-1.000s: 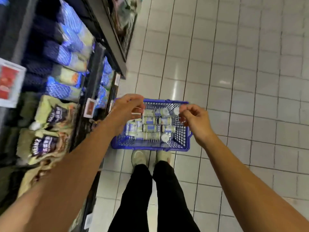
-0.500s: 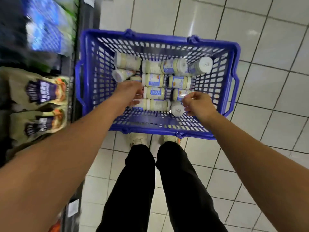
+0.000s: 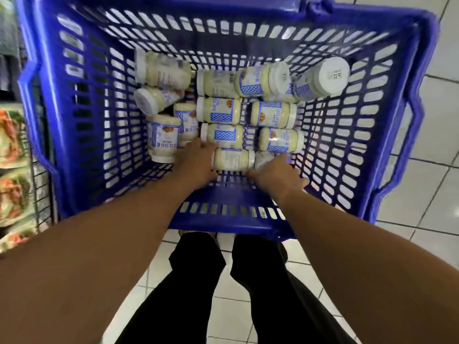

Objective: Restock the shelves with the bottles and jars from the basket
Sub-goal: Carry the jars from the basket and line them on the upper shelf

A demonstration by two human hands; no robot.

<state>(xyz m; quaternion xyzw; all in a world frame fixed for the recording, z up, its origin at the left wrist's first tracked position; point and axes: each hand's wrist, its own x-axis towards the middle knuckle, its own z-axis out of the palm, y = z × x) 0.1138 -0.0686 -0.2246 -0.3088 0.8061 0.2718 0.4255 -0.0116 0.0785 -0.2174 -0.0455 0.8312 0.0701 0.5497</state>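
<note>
A blue plastic basket (image 3: 82, 155) stands on the floor in front of my legs. Several cream-filled jars with blue-and-white labels and white lids lie in it, most on their sides. The nearest jar (image 3: 233, 158) lies crosswise by the basket's near wall. My left hand (image 3: 196, 165) curls around that jar's left end, its fingertips also reaching the jar above (image 3: 222, 135). My right hand (image 3: 278, 173) rests palm down at the same jar's lid end (image 3: 263, 160), fingers spread. One jar (image 3: 320, 79) at the far right leans with its lid towards me.
A shelf with wire fronts stands close on the left, holding green and orange food packets (image 3: 12, 170). White floor tiles (image 3: 427, 170) spread to the right and behind the basket. My black-trousered legs (image 3: 198, 281) stand just before the basket's near wall.
The view has dropped much closer to the basket. Both hands went from above the jars down onto the nearest jar, the left one closing around its end.
</note>
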